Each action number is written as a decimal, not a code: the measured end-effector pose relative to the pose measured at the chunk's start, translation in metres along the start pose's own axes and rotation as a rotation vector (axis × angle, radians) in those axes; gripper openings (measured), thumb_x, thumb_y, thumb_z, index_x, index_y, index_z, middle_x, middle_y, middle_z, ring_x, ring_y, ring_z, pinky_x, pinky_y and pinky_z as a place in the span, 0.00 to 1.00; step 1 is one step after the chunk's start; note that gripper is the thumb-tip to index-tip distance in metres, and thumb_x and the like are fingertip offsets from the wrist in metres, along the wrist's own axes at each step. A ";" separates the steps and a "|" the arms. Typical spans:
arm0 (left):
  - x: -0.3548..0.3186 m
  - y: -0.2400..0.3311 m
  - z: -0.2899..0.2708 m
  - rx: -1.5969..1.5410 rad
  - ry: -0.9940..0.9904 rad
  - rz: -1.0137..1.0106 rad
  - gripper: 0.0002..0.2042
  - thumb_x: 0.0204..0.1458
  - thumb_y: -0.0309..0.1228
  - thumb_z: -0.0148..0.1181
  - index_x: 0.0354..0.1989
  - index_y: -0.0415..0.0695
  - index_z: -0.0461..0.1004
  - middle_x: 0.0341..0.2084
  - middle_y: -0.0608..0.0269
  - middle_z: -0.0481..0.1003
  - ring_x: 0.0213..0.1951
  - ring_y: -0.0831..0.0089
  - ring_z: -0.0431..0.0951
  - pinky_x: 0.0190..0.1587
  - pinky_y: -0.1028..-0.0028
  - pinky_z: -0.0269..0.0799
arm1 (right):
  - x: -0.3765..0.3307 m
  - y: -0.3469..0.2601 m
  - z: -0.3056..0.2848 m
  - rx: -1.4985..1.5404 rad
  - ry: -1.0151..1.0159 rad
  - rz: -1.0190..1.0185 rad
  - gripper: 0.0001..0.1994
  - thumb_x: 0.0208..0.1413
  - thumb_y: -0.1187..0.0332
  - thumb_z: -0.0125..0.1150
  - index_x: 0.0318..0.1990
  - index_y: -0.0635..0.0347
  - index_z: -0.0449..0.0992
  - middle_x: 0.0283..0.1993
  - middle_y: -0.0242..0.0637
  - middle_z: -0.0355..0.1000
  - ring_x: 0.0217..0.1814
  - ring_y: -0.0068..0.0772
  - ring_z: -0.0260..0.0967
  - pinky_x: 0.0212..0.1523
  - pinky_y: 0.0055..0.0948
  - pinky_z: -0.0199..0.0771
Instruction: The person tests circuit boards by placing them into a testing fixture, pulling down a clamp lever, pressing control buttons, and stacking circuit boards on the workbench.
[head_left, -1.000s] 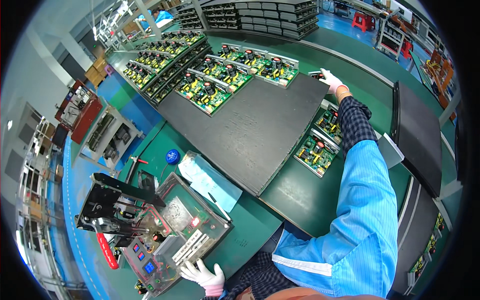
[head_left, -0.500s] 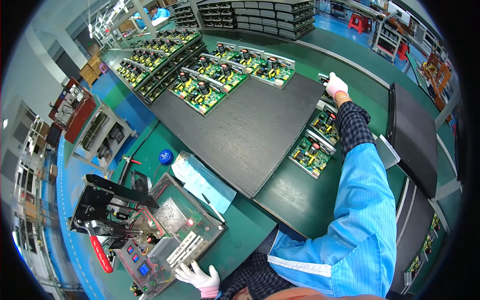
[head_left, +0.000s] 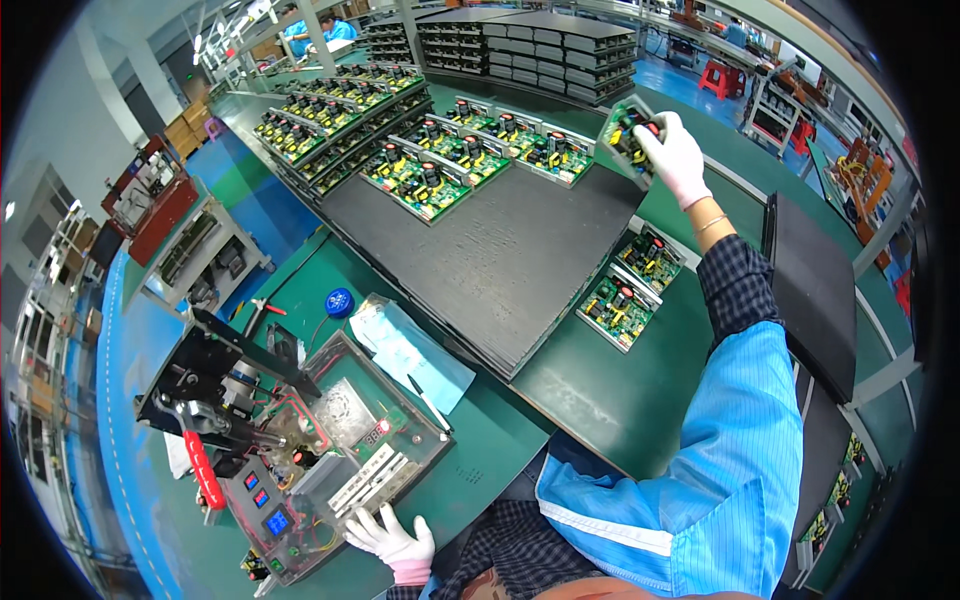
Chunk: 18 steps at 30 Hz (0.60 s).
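A green circuit board (head_left: 625, 143) is raised at the far right, tilted on edge, with my gloved right hand (head_left: 676, 160) closed around its side. Two more boards, a near circuit board (head_left: 618, 308) and a farther circuit board (head_left: 650, 258), lie flat on the green table under my outstretched right arm. My left hand (head_left: 392, 538), also in a white glove, rests with spread fingers at the front edge of the test fixture (head_left: 350, 415). That fixture has a clear cover, small lit displays and a clamp with a red handle (head_left: 204, 470).
A black sheet (head_left: 470, 260) carries rows of circuit boards (head_left: 465, 150) at its far end. Stacked trays of boards (head_left: 340, 110) stand at the far left. Beside the fixture are a blue bag (head_left: 412, 355), a pen (head_left: 428, 402) and a blue round cap (head_left: 339, 302). Black trays (head_left: 822, 290) lean at right.
My right hand has lifted a circuit board off the table, up and slightly left. My left hand stays at the fixture's edge. The whole view has shifted slightly.
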<state>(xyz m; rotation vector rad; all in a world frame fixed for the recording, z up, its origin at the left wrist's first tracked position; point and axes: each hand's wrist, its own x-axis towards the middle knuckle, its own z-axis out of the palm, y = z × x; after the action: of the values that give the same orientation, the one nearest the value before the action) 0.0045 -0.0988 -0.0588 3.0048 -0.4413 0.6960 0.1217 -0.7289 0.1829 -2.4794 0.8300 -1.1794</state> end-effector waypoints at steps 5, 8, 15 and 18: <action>0.003 0.002 -0.010 -0.027 -0.054 -0.018 0.36 0.36 0.41 0.61 0.57 0.42 0.60 0.65 0.37 0.49 0.65 0.31 0.44 0.65 0.33 0.36 | -0.024 -0.080 -0.004 -0.142 -0.294 -0.172 0.23 0.52 0.49 0.55 0.42 0.63 0.72 0.35 0.46 0.75 0.35 0.45 0.73 0.39 0.36 0.72; 0.003 0.002 -0.012 -0.046 -0.074 -0.022 0.34 0.37 0.41 0.61 0.57 0.42 0.61 0.65 0.36 0.49 0.65 0.31 0.44 0.65 0.34 0.36 | -0.037 -0.112 0.011 -0.214 -0.406 -0.237 0.23 0.51 0.50 0.55 0.39 0.64 0.73 0.36 0.46 0.75 0.36 0.46 0.72 0.41 0.37 0.71; 0.005 0.002 -0.013 -0.068 -0.053 -0.026 0.32 0.39 0.42 0.61 0.55 0.41 0.64 0.66 0.36 0.49 0.65 0.31 0.45 0.65 0.34 0.36 | -0.027 -0.125 0.016 -0.137 -0.591 -0.366 0.19 0.48 0.56 0.55 0.39 0.64 0.76 0.39 0.44 0.76 0.40 0.45 0.71 0.42 0.36 0.71; 0.007 0.003 -0.012 -0.104 -0.035 -0.019 0.30 0.40 0.44 0.60 0.54 0.44 0.67 0.64 0.36 0.52 0.63 0.29 0.49 0.62 0.32 0.40 | -0.020 -0.123 0.015 -0.218 -0.674 -0.392 0.18 0.48 0.59 0.55 0.40 0.65 0.76 0.40 0.43 0.76 0.40 0.43 0.70 0.43 0.35 0.70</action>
<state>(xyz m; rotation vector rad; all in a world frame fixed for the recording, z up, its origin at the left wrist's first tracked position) 0.0048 -0.1021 -0.0445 2.9236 -0.4353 0.6009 0.1700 -0.6189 0.2178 -3.0133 0.3006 -0.2708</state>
